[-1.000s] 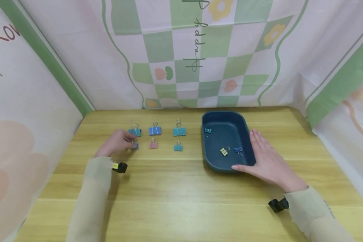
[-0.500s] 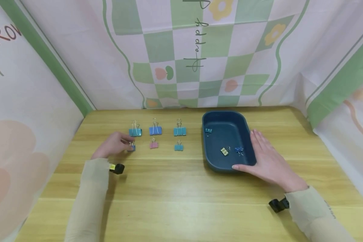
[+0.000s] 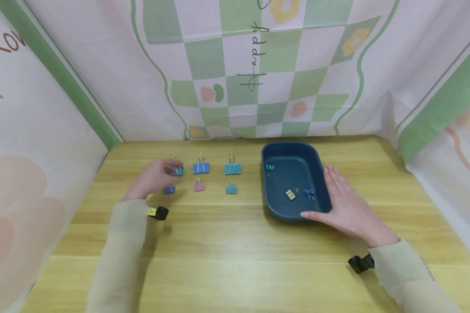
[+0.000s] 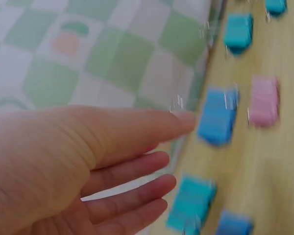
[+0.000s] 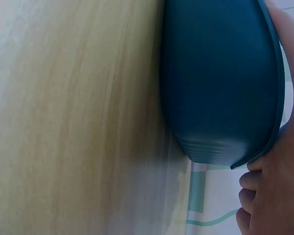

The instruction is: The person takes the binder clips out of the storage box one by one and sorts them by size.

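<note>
Six clips, head view: left of centre on the table, two rows of three.
Tray, head view: right of centre; teal clip, yellow clip, blue clip inside.
Tally: looks part-done; six in rows, three loose in tray.
Left hand, head view: at the rows' left end.
Right hand, head view: fingers straight along tray's right side, thumb at near rim.
Left hand, left wrist view: fingers apart, nothing pinched; clips blurred, right.
Tray, right wrist view: outer wall upper right; contents hidden.
</note>
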`<act>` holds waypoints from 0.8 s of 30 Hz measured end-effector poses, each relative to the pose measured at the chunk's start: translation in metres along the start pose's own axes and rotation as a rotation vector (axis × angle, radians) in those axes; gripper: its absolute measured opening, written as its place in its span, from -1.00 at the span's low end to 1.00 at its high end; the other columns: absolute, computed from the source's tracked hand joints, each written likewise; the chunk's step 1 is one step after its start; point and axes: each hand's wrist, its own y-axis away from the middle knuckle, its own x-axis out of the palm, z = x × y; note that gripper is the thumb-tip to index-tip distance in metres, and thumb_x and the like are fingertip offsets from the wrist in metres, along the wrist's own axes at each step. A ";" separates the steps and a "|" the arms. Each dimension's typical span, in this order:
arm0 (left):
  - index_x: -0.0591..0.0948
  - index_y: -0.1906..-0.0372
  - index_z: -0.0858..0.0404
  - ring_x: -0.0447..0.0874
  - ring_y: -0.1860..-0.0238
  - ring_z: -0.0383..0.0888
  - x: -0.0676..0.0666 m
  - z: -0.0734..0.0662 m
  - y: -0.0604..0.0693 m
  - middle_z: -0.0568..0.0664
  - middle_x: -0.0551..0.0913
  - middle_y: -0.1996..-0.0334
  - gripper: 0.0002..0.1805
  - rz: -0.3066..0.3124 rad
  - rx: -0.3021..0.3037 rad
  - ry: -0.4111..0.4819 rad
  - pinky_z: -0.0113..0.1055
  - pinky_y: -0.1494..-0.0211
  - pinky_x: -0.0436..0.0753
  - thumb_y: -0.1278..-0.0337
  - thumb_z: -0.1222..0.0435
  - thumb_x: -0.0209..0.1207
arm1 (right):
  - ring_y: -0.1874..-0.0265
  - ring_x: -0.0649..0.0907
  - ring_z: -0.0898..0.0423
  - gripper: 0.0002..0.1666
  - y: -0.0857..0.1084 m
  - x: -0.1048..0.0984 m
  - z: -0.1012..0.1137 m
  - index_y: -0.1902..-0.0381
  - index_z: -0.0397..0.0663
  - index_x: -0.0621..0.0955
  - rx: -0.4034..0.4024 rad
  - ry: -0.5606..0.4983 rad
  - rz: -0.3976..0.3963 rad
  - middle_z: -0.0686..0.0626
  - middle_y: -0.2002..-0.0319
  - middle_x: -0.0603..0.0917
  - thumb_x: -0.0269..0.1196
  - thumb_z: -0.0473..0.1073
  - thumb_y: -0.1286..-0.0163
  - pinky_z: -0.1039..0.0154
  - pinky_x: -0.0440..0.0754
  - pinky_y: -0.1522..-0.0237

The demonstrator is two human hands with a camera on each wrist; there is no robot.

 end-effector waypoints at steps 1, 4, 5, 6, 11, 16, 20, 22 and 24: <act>0.55 -0.34 0.25 0.57 -0.18 0.15 0.002 -0.007 -0.002 0.13 0.58 -0.25 -0.41 -0.007 0.022 -0.002 0.12 -0.18 0.58 -0.23 0.22 0.38 | -0.58 -0.19 -0.19 0.59 0.000 0.000 0.000 -0.62 -0.19 -0.30 0.000 -0.001 -0.001 -0.19 -0.61 -0.33 0.29 0.60 -0.14 -0.24 -0.05 -0.50; 0.59 -0.30 0.21 0.60 -0.15 0.13 0.012 -0.030 -0.009 0.09 0.62 -0.22 -0.41 -0.020 0.098 0.024 0.06 -0.18 0.59 -0.17 0.19 0.43 | -0.58 -0.18 -0.20 0.58 0.000 -0.001 0.001 -0.62 -0.19 -0.29 -0.004 -0.002 -0.003 -0.20 -0.61 -0.32 0.29 0.60 -0.14 -0.23 -0.05 -0.50; 0.60 -0.29 0.20 0.61 -0.15 0.12 0.016 -0.037 -0.011 0.06 0.64 -0.20 -0.41 -0.020 0.119 0.037 0.02 -0.18 0.60 -0.15 0.18 0.45 | -0.57 -0.18 -0.20 0.58 0.000 -0.001 0.001 -0.62 -0.21 -0.29 -0.007 -0.002 -0.004 -0.22 -0.61 -0.31 0.30 0.59 -0.14 -0.24 -0.05 -0.50; 0.61 -0.28 0.19 0.62 -0.14 0.12 0.021 -0.045 -0.013 0.04 0.65 -0.18 -0.41 -0.016 0.136 0.062 -0.01 -0.17 0.61 -0.13 0.18 0.47 | -0.57 -0.18 -0.20 0.58 0.000 -0.001 0.001 -0.61 -0.21 -0.28 -0.009 -0.002 -0.005 -0.23 -0.61 -0.30 0.30 0.59 -0.14 -0.23 -0.05 -0.50; 0.64 -0.22 0.19 0.63 -0.12 0.07 0.044 -0.076 -0.024 0.00 0.67 -0.11 -0.46 0.024 0.225 0.137 -0.09 -0.10 0.66 -0.11 0.27 0.48 | -0.57 -0.17 -0.20 0.58 0.001 -0.002 0.001 -0.62 -0.21 -0.27 -0.008 -0.007 -0.005 -0.24 -0.61 -0.28 0.31 0.59 -0.14 -0.24 -0.04 -0.50; 0.64 -0.21 0.24 0.64 -0.10 0.03 0.068 -0.101 -0.037 0.00 0.68 -0.11 -0.46 0.070 0.356 0.146 -0.13 -0.23 0.58 -0.09 0.30 0.50 | -0.58 -0.16 -0.20 0.58 0.001 -0.002 0.001 -0.62 -0.19 -0.28 -0.003 -0.005 -0.005 -0.26 -0.61 -0.26 0.30 0.59 -0.13 -0.23 -0.03 -0.50; 0.64 -0.22 0.24 0.66 -0.06 -0.08 0.088 -0.120 -0.047 -0.05 0.68 -0.09 -0.43 0.106 0.413 0.155 -0.27 -0.18 0.60 -0.07 0.29 0.52 | -0.58 -0.16 -0.20 0.59 0.001 -0.001 0.001 -0.62 -0.19 -0.28 -0.009 -0.003 -0.007 -0.22 -0.61 -0.30 0.31 0.59 -0.13 -0.22 -0.04 -0.50; 0.64 -0.22 0.25 0.66 -0.06 -0.08 0.098 -0.130 -0.051 -0.05 0.68 -0.10 -0.42 0.127 0.432 0.171 -0.30 -0.18 0.60 -0.05 0.29 0.53 | -0.58 -0.17 -0.19 0.59 0.001 -0.001 0.001 -0.62 -0.19 -0.28 -0.010 -0.004 -0.007 -0.20 -0.61 -0.30 0.31 0.59 -0.13 -0.22 -0.04 -0.50; 0.64 -0.21 0.24 0.66 -0.06 -0.08 0.108 -0.138 -0.054 -0.07 0.68 -0.09 -0.42 0.148 0.446 0.179 -0.36 -0.16 0.59 -0.03 0.28 0.54 | -0.58 -0.16 -0.19 0.59 0.000 -0.001 0.001 -0.62 -0.19 -0.28 -0.010 -0.004 -0.007 -0.22 -0.62 -0.29 0.30 0.60 -0.13 -0.23 -0.04 -0.50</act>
